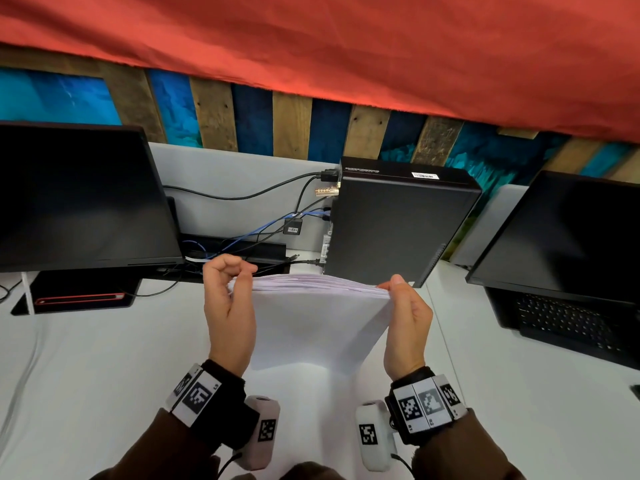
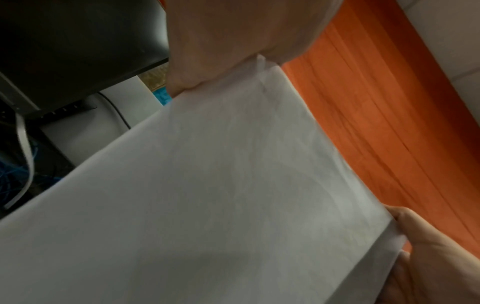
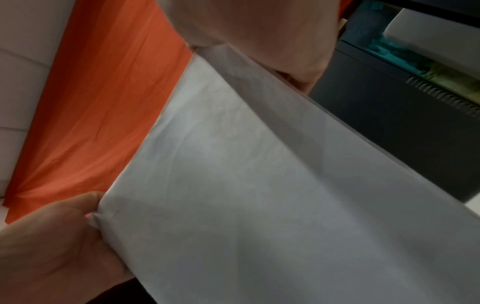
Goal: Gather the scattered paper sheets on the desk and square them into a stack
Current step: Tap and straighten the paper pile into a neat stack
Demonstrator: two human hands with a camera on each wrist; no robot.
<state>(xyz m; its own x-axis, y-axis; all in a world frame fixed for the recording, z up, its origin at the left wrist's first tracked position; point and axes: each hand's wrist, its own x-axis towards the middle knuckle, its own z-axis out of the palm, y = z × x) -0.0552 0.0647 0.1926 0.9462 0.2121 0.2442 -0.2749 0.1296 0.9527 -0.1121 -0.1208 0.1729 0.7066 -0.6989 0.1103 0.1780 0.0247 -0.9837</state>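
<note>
A stack of white paper sheets [image 1: 318,323] stands upright on its bottom edge on the white desk [image 1: 86,368], its top edges slightly fanned. My left hand [image 1: 235,282] grips the stack's upper left edge with curled fingers. My right hand [image 1: 398,292] pinches the upper right corner, thumb on the near face. In the left wrist view the paper stack [image 2: 233,185] fills the frame, with my left hand [image 2: 221,41] at one corner and my right hand [image 2: 428,257] at the other. The right wrist view shows the paper stack [image 3: 285,195] between my right hand [image 3: 259,30] and left hand [image 3: 52,246].
A black computer tower [image 1: 398,223] stands just behind the stack, with cables [image 1: 242,237] to its left. A dark monitor [image 1: 79,195] is at the left, another monitor [image 1: 568,237] and a keyboard [image 1: 568,323] at the right. Red cloth [image 1: 311,46] hangs above.
</note>
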